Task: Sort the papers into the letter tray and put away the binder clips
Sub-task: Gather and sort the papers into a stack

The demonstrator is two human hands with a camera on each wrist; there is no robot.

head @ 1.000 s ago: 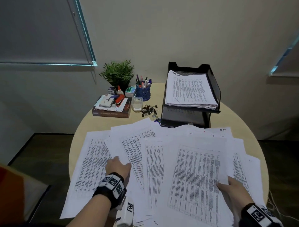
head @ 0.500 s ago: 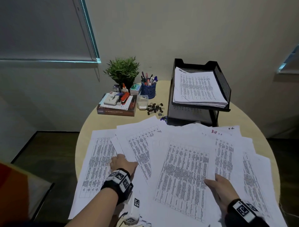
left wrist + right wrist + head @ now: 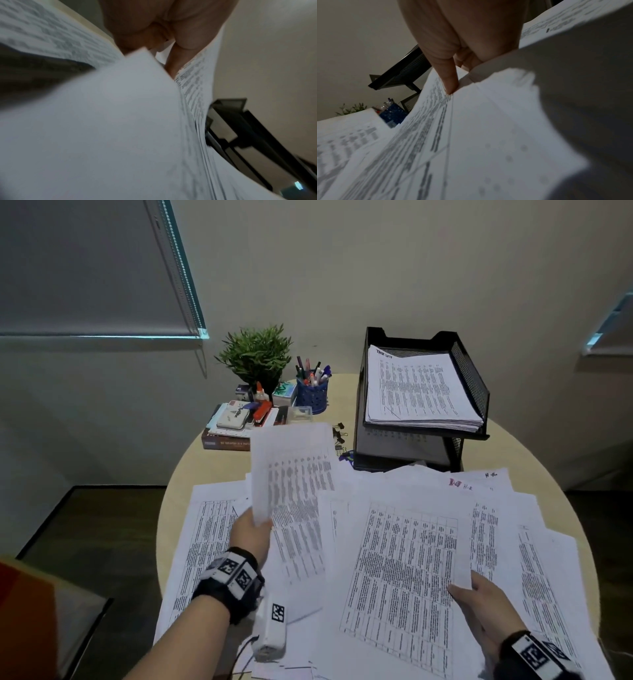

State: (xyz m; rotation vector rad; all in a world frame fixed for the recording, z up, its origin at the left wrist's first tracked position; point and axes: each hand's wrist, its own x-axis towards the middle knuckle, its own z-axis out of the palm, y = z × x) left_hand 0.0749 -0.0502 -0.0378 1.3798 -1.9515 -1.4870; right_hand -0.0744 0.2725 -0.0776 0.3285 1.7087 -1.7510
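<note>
The left hand [image 3: 251,537] pinches a raised sheet [image 3: 291,470]; the right hand [image 3: 486,607] pinches another sheet [image 3: 400,573]. Beyond both, the letter tray [image 3: 471,378] holds a paper stack [image 3: 418,390].

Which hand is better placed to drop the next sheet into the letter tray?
Left, probably. The left hand already grips a lifted sheet clear of the pile, angled toward the letter tray. The right hand only pinches the edge of a sheet lying flat on the spread.
</note>
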